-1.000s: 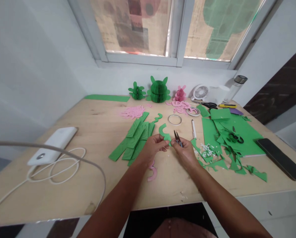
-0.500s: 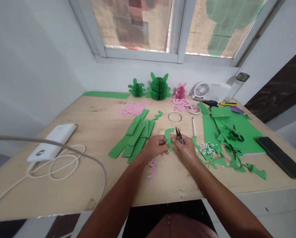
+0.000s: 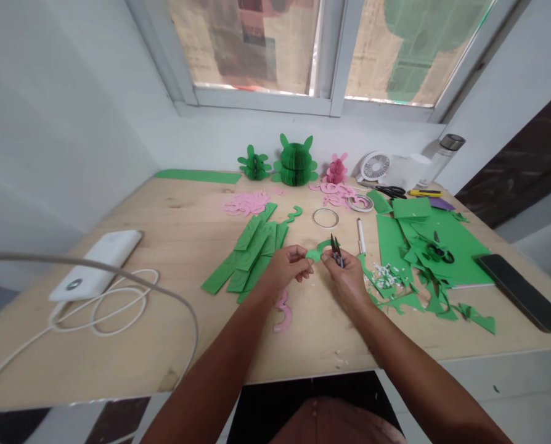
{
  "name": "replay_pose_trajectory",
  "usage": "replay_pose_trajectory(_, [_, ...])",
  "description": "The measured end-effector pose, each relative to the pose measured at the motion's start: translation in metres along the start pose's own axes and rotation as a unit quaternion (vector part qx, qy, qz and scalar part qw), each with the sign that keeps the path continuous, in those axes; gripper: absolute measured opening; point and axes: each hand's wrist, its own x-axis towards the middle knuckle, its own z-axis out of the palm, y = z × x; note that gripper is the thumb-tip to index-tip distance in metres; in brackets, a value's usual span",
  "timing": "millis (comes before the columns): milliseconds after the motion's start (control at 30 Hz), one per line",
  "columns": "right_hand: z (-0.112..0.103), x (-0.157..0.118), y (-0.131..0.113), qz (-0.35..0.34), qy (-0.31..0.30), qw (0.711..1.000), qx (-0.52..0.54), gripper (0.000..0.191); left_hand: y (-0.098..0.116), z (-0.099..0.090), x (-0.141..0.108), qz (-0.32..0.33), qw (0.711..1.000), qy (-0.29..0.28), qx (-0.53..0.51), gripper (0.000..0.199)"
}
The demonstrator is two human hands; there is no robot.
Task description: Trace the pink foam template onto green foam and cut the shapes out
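Between finger and thumb, my left hand pinches one end of a curved green paper cutout. My right hand is wrapped round a small pair of scissors whose dark blades point away from me, beside the cutout's right part. Below my left wrist lies a pink curved paper cutout. To the left is a fanned stack of green paper strips with curved shapes marked on them. A smaller green curved piece sits beyond the stack.
Green scraps and green sheets spread on the right, near a phone and a white pen. Honeycomb paper figures stand at the back beside a fan. A white power bank with a cable is left.
The green cutout has turned in my left hand, from upright to lying more sideways. The scissors have shifted slightly right and stand more upright.
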Motion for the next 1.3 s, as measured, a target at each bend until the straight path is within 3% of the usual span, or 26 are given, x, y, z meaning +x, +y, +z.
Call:
replay_pose_trajectory(200, [-0.001, -0.002, -0.002, -0.001, -0.017, 1.0, 0.019, 0.033, -0.004, 0.0, 0.003, -0.004, 1.0, 0.016, -0.012, 0.018])
replay_pose_trajectory(333, [-0.001, -0.007, -0.011, -0.008, -0.05, 0.998, 0.041, 0.049, -0.001, -0.003, 0.005, 0.012, 0.998, 0.055, -0.039, 0.018])
replay_pose_trajectory(667, [0.002, -0.008, -0.005, 0.05, -0.106, 0.993, -0.028, 0.061, 0.006, -0.004, 0.005, 0.052, 0.986, 0.114, -0.109, 0.021])
replay_pose_trajectory(1300, [0.003, -0.008, -0.005, 0.038, -0.109, 0.992, -0.045, 0.06, 0.006, 0.006, 0.0, 0.056, 0.991, 0.094, -0.073, 0.016])
